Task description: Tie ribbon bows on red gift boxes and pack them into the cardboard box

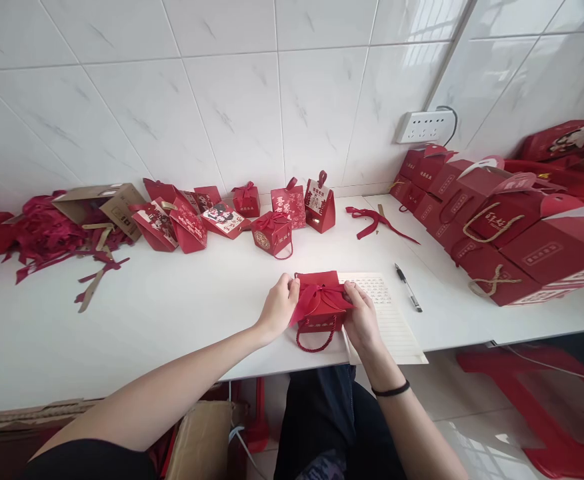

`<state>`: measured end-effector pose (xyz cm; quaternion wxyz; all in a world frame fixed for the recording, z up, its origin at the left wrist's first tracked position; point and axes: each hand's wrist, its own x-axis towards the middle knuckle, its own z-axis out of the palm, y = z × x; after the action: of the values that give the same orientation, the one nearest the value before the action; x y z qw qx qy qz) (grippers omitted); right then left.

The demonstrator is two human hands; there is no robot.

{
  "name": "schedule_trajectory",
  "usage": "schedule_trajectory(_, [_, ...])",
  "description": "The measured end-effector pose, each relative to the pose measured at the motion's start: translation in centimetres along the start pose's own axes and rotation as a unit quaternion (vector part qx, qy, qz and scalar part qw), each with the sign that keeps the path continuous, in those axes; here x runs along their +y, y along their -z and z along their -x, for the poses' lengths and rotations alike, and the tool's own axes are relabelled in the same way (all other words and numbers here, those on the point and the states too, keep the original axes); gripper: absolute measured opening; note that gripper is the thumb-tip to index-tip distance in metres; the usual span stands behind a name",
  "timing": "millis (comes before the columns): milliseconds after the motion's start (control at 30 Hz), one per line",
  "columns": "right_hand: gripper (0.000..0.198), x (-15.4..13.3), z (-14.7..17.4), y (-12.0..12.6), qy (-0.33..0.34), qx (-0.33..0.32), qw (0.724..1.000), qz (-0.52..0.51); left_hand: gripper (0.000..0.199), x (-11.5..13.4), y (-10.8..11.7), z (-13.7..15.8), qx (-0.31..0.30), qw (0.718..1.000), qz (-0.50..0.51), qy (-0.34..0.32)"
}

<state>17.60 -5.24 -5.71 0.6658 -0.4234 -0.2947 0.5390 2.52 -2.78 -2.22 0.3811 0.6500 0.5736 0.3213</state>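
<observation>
White tiled wall point(232, 100), grey-veined, behind a long white desk point(212, 313); two bare hands at work near the front edge.

Left hand point(278, 310): fingers pinched together at the left side of a red ribbon bow point(319, 295); exact grip partly hidden.

Right hand point(365, 320): fingers pinching the bow's right side; black band point(391, 390) on the wrist.

Small red box point(317, 325): one, between the two hands at the desk's front, bow on top, twisted red cord handle point(317, 349) hanging in a loop toward the person.

Lined paper point(397, 333): handwritten in its upper part, beside and partly beneath the right hand. Pen point(409, 288): one, black and clear, lying just right of the paper.

Beyond the hands: bow-topped box with round gold emblem point(272, 237); behind it, a patterned red box point(289, 200), and to its right a peaked box with a loop top point(321, 207); a smaller bowed box point(246, 200) near the wall.

Loose red ribbon point(372, 221): right of these, on the desk.

Far left: printed red boxes point(188, 227), tilted together; brown carton point(97, 203) on its side; ribbon heap point(47, 230).

Far right: stacked red boxes point(532, 253), several rope-handled; white power strip point(427, 127) on the wall above
</observation>
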Motion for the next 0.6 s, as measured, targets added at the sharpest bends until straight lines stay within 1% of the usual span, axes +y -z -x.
schedule_trajectory(100, [0.043,-0.1,-0.1,0.4,0.002,-0.01,0.999,0.041,0.028,0.1,0.3,-0.2,-0.009,1.0,0.004,-0.002])
schedule_trajectory(167, [0.043,-0.4,-0.1,1.0,0.003,-0.027,0.996,0.08,0.031,0.1,0.7,-0.4,-0.032,0.999,0.009,-0.005])
schedule_trajectory(233, [0.043,-0.7,0.0,2.0,-0.002,-0.045,0.992,0.122,0.036,-0.2,1.2,-0.7,-0.069,0.997,0.018,0.001])
schedule_trajectory(300, [0.043,-1.1,0.2,3.3,-0.006,-0.055,0.985,0.163,0.04,-0.5,1.7,-1.0,-0.105,0.994,0.029,0.021])
schedule_trajectory(333, [0.044,-1.3,0.4,4.0,-0.005,-0.054,0.982,0.179,0.041,-0.7,1.9,-1.1,-0.114,0.992,0.035,0.034])
schedule_trajectory(400, [0.046,-1.9,0.8,5.5,0.005,-0.047,0.974,0.221,0.043,-0.9,2.3,-1.4,-0.106,0.992,0.048,0.051])
schedule_trajectory(433, [0.046,-2.3,1.0,6.2,0.014,-0.044,0.967,0.251,0.045,-0.9,2.5,-1.5,-0.097,0.992,0.06,0.046])
schedule_trajectory(500, [0.046,-3.3,1.4,7.7,0.036,-0.028,0.946,0.321,0.053,-0.8,2.8,-1.6,-0.095,0.992,0.079,-0.003])
schedule_trajectory(533, [0.046,-3.8,1.5,8.5,0.047,-0.013,0.934,0.355,0.06,-0.7,2.9,-1.6,-0.111,0.99,0.08,-0.037])
schedule_trajectory(600, [0.044,-4.9,1.4,9.9,0.065,0.032,0.911,0.405,0.077,-0.5,3.0,-1.5,-0.166,0.98,0.053,-0.095])
